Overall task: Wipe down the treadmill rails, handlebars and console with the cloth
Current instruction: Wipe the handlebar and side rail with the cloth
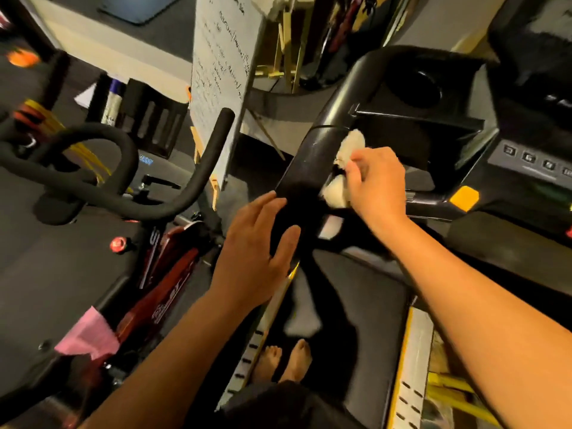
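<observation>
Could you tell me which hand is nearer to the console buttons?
Right. The right hand, gripping the cloth, is left of the buttons; the left hand lies farther left.

A crumpled cream cloth (pixel 351 145) is being held bunched in the right hand (pixel 376 184) and pressed against the inner side of the glossy black handlebar (pixel 309 156). The buttoned console (pixel 526 157) is being shown just right; the belt (pixel 356 289) is being flanked by grey slotted, yellow-edged rails (pixel 413 360).

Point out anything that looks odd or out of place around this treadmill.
Nothing looks damaged or spilled. A pale patch lies on the treadmill belt ahead of the bare feet; cloth or light, I cannot tell. The handlebar shows faint pale streaks beside the cloth.
</observation>
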